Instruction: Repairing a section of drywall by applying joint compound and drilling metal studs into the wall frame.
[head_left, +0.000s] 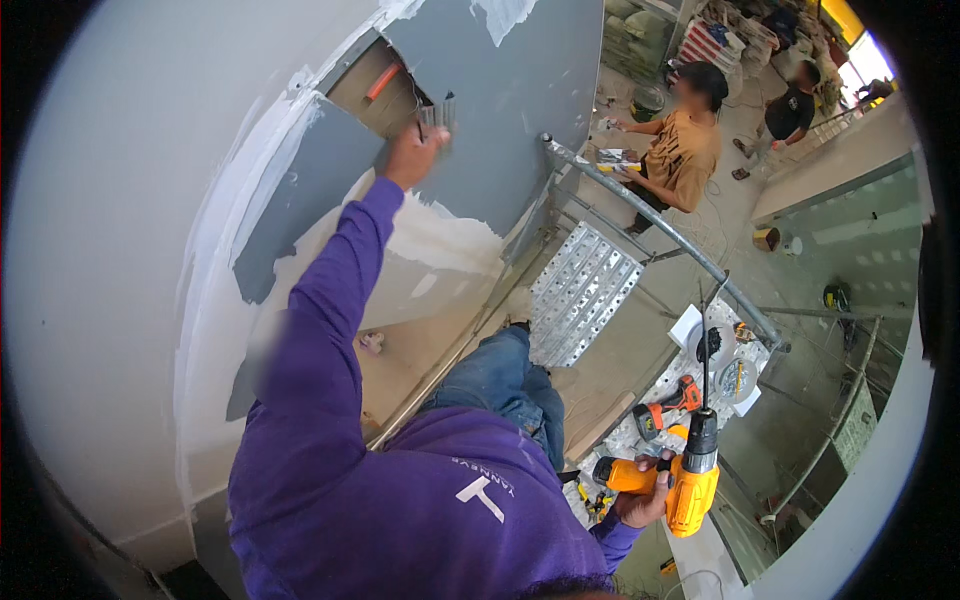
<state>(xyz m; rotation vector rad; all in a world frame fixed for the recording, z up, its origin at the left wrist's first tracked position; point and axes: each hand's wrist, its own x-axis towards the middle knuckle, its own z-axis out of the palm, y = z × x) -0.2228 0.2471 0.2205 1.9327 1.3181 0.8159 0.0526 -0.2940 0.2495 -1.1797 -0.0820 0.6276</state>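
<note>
Yellow and black, a long-bitted cordless drill (692,492) sits gripped in the right hand (647,500). The left hand (415,153) pinches a blurred grey piece (440,112) beside the four-sided opening (385,115) in the grey wall (515,115).

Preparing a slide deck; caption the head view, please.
Left hand beside a wall opening, right hand gripping a yellow drill.

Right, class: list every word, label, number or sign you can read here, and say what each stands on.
Purple sweatshirt: white emblem and lettering, not copied out here.
Co-worker's tan shirt: dark print, too blurred to read.
Distant person's black shirt: pale mark, too small to read.
Yellow drill: no marking readable.
</note>
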